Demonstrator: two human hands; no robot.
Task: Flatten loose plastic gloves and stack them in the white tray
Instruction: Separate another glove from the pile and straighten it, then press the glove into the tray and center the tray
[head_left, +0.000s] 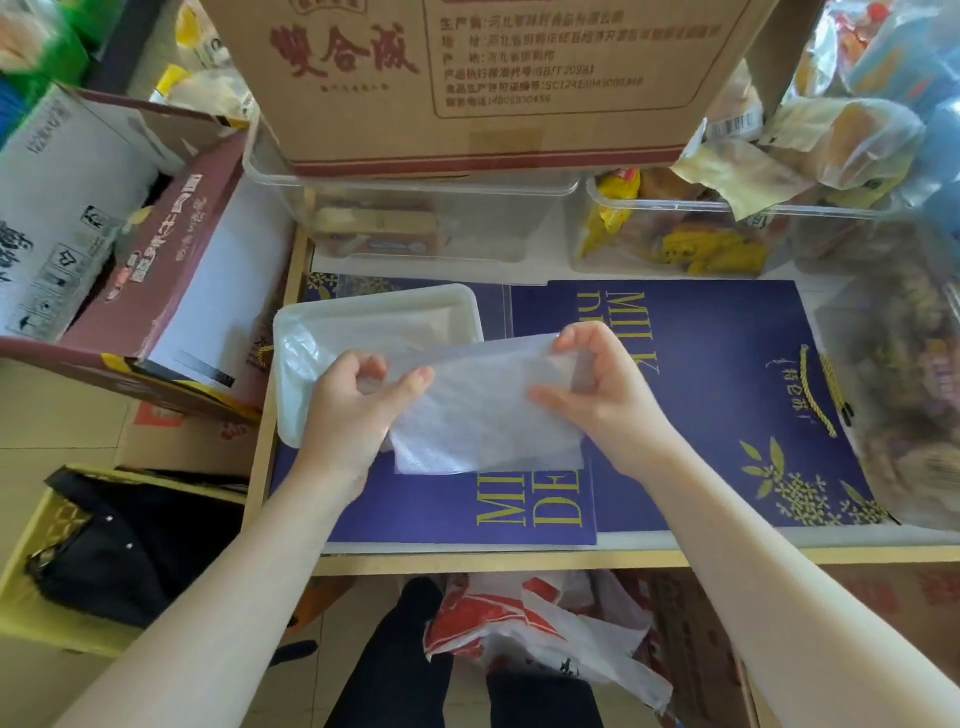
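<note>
A translucent plastic glove (483, 410) is stretched flat between both hands, just above the blue paper bags and overlapping the right edge of the white tray (374, 299). My left hand (358, 410) pinches the glove's left end over the tray. At the glove's upper right corner, my right hand (597, 395) grips it with thumb and fingers. Inside the tray lie more clear plastic gloves (306, 353), flat against its left side.
Flat blue paper bags (701, 389) cover the wooden shelf (493, 561). Behind stand clear bins (415, 218) of snacks and a large cardboard box (467, 78). Cartons (130, 249) sit on the left. A red-and-white plastic bag (545, 639) lies below the shelf.
</note>
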